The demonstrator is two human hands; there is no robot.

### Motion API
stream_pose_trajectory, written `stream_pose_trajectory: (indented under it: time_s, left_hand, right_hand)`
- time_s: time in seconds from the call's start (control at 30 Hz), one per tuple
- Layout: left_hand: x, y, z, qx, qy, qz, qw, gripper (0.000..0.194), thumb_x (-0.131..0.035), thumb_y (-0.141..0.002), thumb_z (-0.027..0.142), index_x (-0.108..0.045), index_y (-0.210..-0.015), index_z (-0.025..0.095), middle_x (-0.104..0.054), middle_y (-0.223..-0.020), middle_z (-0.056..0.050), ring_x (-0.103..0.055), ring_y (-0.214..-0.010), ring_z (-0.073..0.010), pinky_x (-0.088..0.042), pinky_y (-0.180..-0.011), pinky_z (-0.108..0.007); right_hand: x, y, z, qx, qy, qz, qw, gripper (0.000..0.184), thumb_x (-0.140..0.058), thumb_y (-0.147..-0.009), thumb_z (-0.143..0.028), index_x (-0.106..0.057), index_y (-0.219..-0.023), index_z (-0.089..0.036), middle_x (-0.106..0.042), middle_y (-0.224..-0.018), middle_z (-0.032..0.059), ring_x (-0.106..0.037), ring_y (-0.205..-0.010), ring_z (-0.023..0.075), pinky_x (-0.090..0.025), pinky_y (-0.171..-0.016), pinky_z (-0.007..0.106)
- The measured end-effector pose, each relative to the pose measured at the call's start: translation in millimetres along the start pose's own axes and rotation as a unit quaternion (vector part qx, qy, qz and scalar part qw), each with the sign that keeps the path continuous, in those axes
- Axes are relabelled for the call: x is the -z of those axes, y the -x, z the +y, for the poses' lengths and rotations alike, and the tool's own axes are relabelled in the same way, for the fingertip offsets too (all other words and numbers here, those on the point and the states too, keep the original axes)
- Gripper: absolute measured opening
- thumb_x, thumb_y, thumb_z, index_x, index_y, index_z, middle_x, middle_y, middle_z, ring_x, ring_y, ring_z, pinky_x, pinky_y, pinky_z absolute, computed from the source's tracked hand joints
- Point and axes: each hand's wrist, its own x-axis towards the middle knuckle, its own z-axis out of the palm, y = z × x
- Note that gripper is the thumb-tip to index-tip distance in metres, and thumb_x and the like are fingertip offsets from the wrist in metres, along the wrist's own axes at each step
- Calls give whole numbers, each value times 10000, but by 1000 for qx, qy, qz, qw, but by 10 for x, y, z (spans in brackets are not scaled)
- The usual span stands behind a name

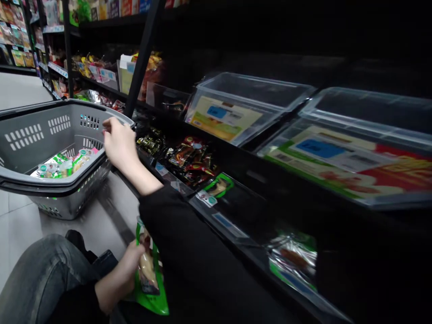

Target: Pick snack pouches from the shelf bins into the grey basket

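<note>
My left hand (130, 265) is low in front of me, by my knee, and is closed round a green snack packet (150, 281) with a clear window. My right hand (118, 144), in a black sleeve, reaches left across to the near rim of a grey plastic shopping basket (40, 135). Its fingers are curled together at the rim, and what they grip is hidden. Several green and pink packets (64, 164) lie in the bottom of the basket.
The basket stands on a pale tiled floor (13, 216). To my right run dark shop shelves with snack packets (191, 159), price labels and two clear tilted bins (249, 96) (367, 130). More stocked shelves (20, 40) line the aisle far left. My jeans-clad knee (40, 274) is bottom left.
</note>
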Motion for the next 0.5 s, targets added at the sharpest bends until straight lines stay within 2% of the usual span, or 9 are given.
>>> stream_pose_trajectory:
  time_s: [0.03,0.1,0.2,0.27,0.33,0.4,0.5]
  left_hand:
    - [-9,0,5,0,4,6,1000,350,-476,-776,400,-462,-1065,203,-655,-634,-29,-614,-546,-204,-443,-566,-328]
    - [-31,21,20,14,20,15,1000,380,-433,-792,443,-491,-1015,141,-632,-588,-43,-592,-490,-191,-452,-573,-350]
    - [-72,94,48,61,43,-33,997,531,-350,-797,540,-536,-1001,86,-621,-598,-64,-590,-506,-186,-460,-644,-396]
    - [-100,158,59,73,40,-74,994,591,-343,-777,586,-543,-1035,94,-624,-621,-69,-602,-543,-203,-456,-640,-395]
    - [-120,222,56,92,28,-93,991,628,-350,-755,616,-562,-1027,92,-624,-641,-78,-602,-558,-210,-451,-622,-384]
    - [-123,273,39,117,16,-94,989,626,-359,-753,616,-587,-1006,90,-620,-665,-78,-587,-561,-193,-449,-620,-365]
    - [-95,306,-7,118,22,-100,988,578,-393,-767,576,-613,-1007,98,-611,-726,-77,-563,-615,-162,-434,-617,-305]
  right_hand:
    - [162,168,60,23,-12,7,1000,202,-425,-787,-112,-553,-935,-161,-615,-901,54,-516,-943,228,-348,-859,408]
    - [465,567,238,12,-36,-20,999,145,-432,-803,-172,-574,-825,-187,-610,-781,21,-543,-808,195,-380,-786,348]
    - [750,1252,625,-111,-61,-30,992,114,-486,-785,-243,-585,-746,-201,-571,-645,0,-519,-632,160,-386,-645,295]
    - [813,1677,884,-206,-116,-73,969,110,-542,-749,-277,-597,-807,-201,-571,-659,-4,-514,-599,152,-387,-591,282]
    - [818,2005,1062,-257,-178,-134,940,177,-547,-748,-292,-607,-880,-192,-604,-766,18,-545,-675,164,-406,-628,291]
    - [807,2204,1135,-267,-186,-153,933,204,-552,-746,-276,-618,-918,-190,-605,-827,32,-546,-735,168,-406,-676,300]
    - [800,2290,1123,-249,-152,-135,947,181,-584,-709,-203,-644,-880,-210,-581,-792,17,-521,-728,155,-390,-691,291]
